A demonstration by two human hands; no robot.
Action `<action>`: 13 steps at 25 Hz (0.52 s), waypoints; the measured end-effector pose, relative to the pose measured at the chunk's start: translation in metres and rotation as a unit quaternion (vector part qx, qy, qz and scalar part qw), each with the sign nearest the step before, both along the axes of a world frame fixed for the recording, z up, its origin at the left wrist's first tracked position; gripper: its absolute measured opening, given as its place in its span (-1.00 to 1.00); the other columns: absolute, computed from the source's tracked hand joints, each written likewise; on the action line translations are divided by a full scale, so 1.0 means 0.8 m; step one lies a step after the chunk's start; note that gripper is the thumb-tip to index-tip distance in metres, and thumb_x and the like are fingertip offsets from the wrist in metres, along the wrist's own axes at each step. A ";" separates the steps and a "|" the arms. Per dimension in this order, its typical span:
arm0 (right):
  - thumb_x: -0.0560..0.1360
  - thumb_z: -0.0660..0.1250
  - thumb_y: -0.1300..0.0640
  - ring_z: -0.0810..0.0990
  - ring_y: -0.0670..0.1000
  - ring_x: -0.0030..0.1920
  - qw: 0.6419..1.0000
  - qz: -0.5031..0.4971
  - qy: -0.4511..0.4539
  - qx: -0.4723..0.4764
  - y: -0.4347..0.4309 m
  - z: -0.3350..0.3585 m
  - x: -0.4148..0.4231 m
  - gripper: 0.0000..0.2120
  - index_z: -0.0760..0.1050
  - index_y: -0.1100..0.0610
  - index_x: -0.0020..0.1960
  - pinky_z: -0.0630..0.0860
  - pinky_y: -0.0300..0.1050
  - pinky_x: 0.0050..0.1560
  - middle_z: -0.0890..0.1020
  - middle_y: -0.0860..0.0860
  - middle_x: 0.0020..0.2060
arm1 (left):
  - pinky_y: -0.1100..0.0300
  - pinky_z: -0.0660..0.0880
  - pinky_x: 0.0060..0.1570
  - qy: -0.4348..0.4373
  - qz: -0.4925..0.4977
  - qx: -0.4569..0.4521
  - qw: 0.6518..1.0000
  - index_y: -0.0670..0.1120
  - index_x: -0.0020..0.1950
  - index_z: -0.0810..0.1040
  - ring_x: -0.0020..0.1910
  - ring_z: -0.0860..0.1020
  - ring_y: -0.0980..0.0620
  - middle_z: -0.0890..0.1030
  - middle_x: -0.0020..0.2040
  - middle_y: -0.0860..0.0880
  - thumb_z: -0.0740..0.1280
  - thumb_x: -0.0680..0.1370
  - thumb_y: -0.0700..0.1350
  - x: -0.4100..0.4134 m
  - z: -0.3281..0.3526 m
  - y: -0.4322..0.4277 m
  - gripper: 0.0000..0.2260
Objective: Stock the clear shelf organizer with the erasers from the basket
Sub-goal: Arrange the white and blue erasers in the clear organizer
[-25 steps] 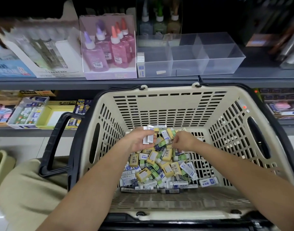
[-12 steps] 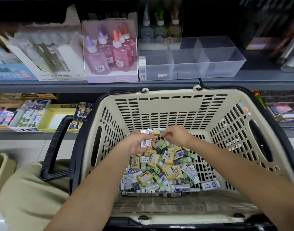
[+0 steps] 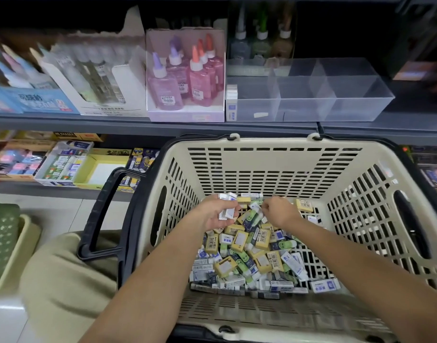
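Observation:
A beige slotted basket (image 3: 274,167) holds a heap of erasers (image 3: 252,253) in yellow, green and white-blue sleeves. My left hand (image 3: 216,214) hovers over the far end of the heap, shut on a few white erasers (image 3: 226,206). My right hand (image 3: 280,210) is beside it, fingers pinched down among the erasers; what it holds is hidden. The clear shelf organizer (image 3: 309,95) stands on the shelf above the basket, its compartments bare except for a few white erasers (image 3: 231,102) upright at its left end.
A box of pink and purple glue bottles (image 3: 185,78) stands left of the organizer, with more boxed bottles (image 3: 96,78) further left. The lower shelf holds open stationery boxes (image 3: 71,164). The basket's black handle (image 3: 101,214) hangs left, over my knee (image 3: 71,280).
Both hands have risen slightly toward the basket's far wall. My right hand moved apart from the left, which keeps its white erasers.

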State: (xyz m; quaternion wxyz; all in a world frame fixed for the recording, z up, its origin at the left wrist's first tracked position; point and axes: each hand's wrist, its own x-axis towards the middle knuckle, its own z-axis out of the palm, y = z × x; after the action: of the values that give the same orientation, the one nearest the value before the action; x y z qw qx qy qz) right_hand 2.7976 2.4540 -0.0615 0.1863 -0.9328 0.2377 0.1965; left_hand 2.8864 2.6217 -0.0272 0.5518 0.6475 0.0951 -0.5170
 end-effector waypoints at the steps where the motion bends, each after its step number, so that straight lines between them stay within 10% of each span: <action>1: 0.56 0.12 0.24 0.55 0.09 -0.08 0.999 -0.011 -0.007 0.031 -0.001 -0.002 -0.001 -0.81 0.52 0.15 0.01 0.49 -0.08 -0.15 0.60 0.11 -0.01 | 0.19 0.54 -0.27 -0.001 0.007 -0.001 1.000 -0.14 0.05 0.51 -0.17 0.60 0.06 0.65 -0.13 -0.05 0.35 0.52 -0.21 0.001 -0.001 0.001 -0.87; 13: 0.61 0.07 0.13 0.41 -0.07 -0.45 0.954 -0.072 0.023 0.289 0.018 0.013 -0.004 -0.71 0.53 0.11 0.17 0.35 -0.20 -0.38 0.51 0.00 -0.37 | 0.15 0.52 -0.23 0.015 0.030 -0.002 0.999 -0.16 0.01 0.46 -0.18 0.57 0.02 0.62 -0.10 -0.09 0.23 0.55 -0.26 0.003 -0.007 -0.001 -0.93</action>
State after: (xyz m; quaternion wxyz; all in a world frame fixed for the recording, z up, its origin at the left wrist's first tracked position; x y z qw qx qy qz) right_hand 2.7942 2.4684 -0.0509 0.4557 -0.8148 0.2420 0.2643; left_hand 2.8887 2.6211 -0.0328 0.5668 0.6352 0.1216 -0.5104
